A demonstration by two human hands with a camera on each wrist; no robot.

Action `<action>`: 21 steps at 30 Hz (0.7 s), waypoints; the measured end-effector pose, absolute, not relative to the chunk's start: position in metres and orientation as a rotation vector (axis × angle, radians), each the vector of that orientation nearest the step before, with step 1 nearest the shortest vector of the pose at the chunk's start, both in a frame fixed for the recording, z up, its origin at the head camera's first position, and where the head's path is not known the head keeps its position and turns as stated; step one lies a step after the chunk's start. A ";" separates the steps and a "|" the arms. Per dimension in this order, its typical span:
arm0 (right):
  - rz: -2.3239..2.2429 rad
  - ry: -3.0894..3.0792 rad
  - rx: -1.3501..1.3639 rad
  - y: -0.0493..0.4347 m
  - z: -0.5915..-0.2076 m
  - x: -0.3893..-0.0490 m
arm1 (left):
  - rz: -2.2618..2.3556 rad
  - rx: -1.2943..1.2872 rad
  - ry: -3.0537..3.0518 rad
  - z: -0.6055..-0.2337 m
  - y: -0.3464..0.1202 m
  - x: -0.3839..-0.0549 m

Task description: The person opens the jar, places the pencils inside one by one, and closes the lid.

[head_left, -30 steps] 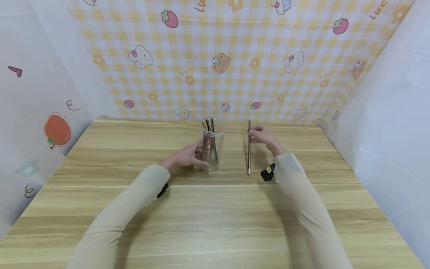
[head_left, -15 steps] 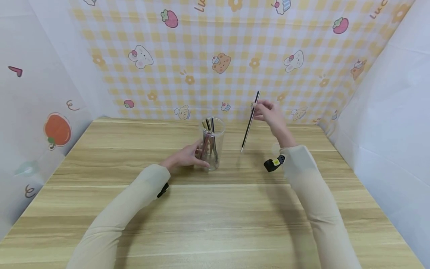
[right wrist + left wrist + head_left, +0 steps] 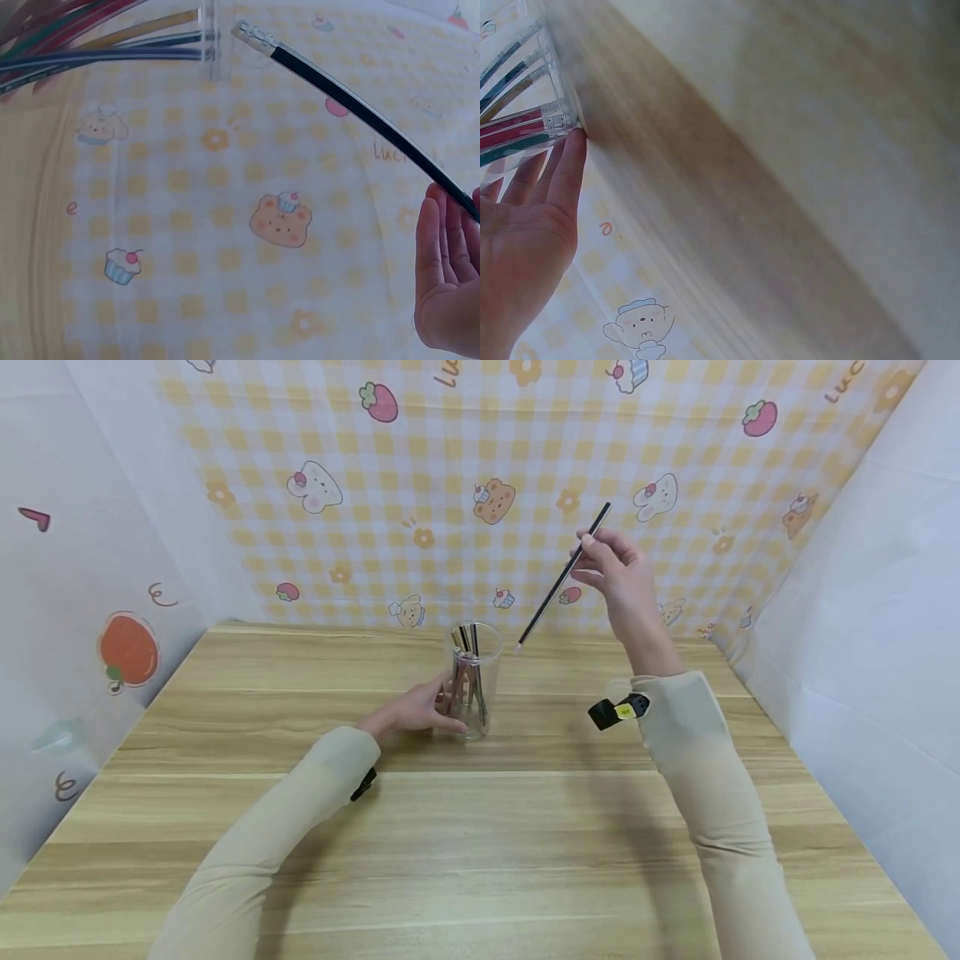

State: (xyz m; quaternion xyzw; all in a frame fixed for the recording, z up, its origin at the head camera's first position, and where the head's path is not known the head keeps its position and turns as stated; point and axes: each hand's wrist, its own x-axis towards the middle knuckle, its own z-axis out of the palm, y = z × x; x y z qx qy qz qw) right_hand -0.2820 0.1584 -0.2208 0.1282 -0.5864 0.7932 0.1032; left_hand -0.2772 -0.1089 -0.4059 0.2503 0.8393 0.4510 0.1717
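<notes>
In the head view my left hand (image 3: 420, 707) grips a tall clear plastic cup (image 3: 492, 672) low on its side, thumb across the front. Several pencils (image 3: 477, 681) lean inside the upright cup. Up and to the right, my right hand (image 3: 624, 581) pinches a black-striped pencil (image 3: 561, 579) near its upper end. The pencil slants down to the left, its white eraser end just right of the cup's rim. In the right wrist view that eraser (image 3: 251, 35) appears beside the cup's rim (image 3: 220, 45). The left wrist view shows fingers (image 3: 571, 169) along the cup.
The cup stands toward the back of a wood-grain table (image 3: 450, 860). Behind it hangs a yellow checked cloth (image 3: 420, 452) with cartoon prints. White cloth walls (image 3: 862, 635) close in both sides.
My right hand has lifted the pencil from beside the cup, rising while the pencil tilts and its eraser end swings left toward the cup's rim. The left hand and cup stay still.
</notes>
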 end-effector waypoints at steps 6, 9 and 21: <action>2.382 -1.637 0.375 0.148 -0.214 -0.277 | 1.271 0.708 2.388 -0.407 -0.109 -0.278; 2.351 -1.677 0.384 0.142 -0.216 -0.278 | 1.267 0.716 2.393 -0.406 -0.109 -0.277; 2.168 -2.069 0.505 0.116 -0.239 -0.280 | 1.270 0.720 2.397 -0.404 -0.108 -0.277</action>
